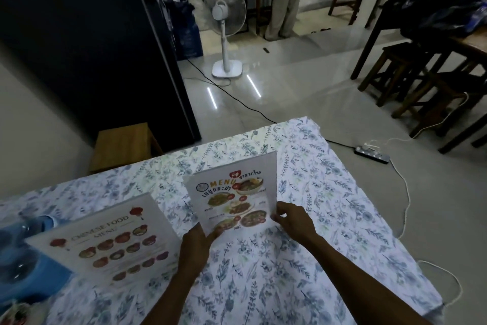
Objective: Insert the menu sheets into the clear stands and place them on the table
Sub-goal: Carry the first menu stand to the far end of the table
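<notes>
Dim interior. Two ceiling-light streaks glare on the glossy floor tiles [263, 79]. Wide-angle distortion bends the edges; the Chinese food menu [110, 240] appears soft.

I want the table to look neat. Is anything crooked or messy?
Nothing is spilled or torn. The Thai menu sheet tilts because both hands, left and right, hold it. The Chinese food menu sits slanted.

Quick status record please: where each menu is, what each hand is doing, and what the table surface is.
Thai menu: upright, mid-table, gripped at both lower corners
Left hand: pinching the lower left corner
Right hand: pinching the lower right edge
Chinese food menu: left of the Thai menu, leaning back, untouched
Clear stands: cannot tell from the sheets
Table: covered with a floral cloth
</notes>
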